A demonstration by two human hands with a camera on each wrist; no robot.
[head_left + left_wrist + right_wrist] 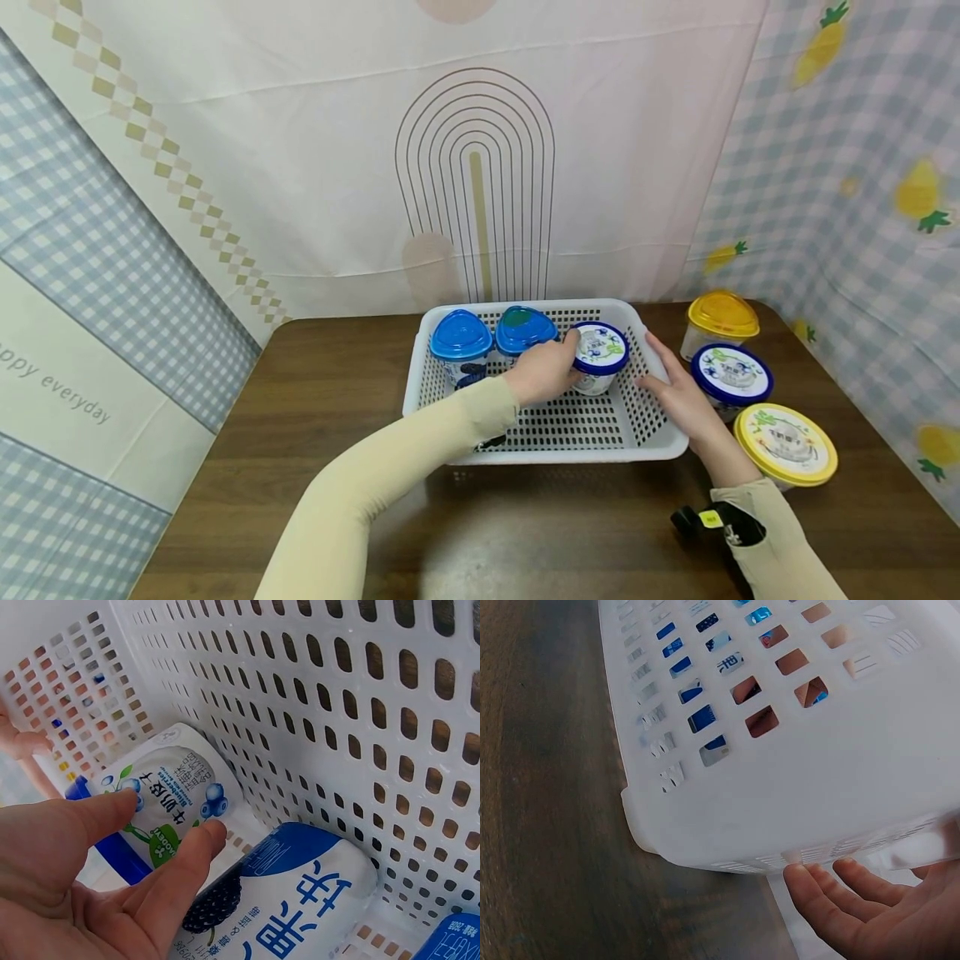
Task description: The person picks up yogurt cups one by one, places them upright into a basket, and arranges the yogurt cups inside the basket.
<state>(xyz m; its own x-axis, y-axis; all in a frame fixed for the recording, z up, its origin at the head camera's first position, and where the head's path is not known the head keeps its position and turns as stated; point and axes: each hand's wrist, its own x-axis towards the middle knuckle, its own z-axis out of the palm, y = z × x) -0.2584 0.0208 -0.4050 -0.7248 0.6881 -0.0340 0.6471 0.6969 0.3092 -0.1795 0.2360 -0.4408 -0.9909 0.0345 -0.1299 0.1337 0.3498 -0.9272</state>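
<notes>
A white plastic basket [577,457] with slotted walls stands on the table. Inside its right end is a round tub [602,348] with a dark-blue-rimmed lid and blueberry pictures. My left hand [543,371] reaches in from the left, thumb and fingers against the near side of that tub; in the left wrist view the fingers [199,855] look spread, not closed round it. Two blue-lidded cups [461,335] stand in the left and middle. My right hand [686,400] holds the basket's right wall, thumb inside and fingers outside. Fingertips [799,881] show at the outer wall.
Right of the basket stand a yellow-lidded cup [722,315], a blue-rimmed tub [731,373] and a yellow-rimmed tub [786,444]. Patterned cloth [322,192] hangs behind and at both sides of the brown table [315,400].
</notes>
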